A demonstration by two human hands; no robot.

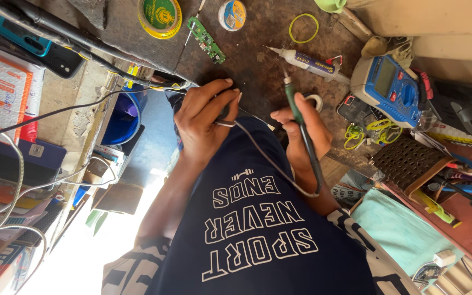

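Note:
My right hand (304, 134) grips a green-handled soldering iron (301, 125), its tip pointing away from me over the dark, worn bench (258, 71). The iron's grey cord (269, 161) loops back from its rear end across my dark blue shirt towards my left hand. My left hand (206, 117) is closed around a small dark object that my fingers mostly hide, with a thin metal piece showing at the thumb. The two hands sit close together, just above my chest at the bench edge.
A green circuit board (206, 39), a yellow-green round tin (159, 16), a small round tin (231, 14), a yellow rubber band (304, 27) and a glue tube (307, 61) lie beyond. A blue multimeter (391, 87) sits right. Cables and a phone (28, 46) crowd the left.

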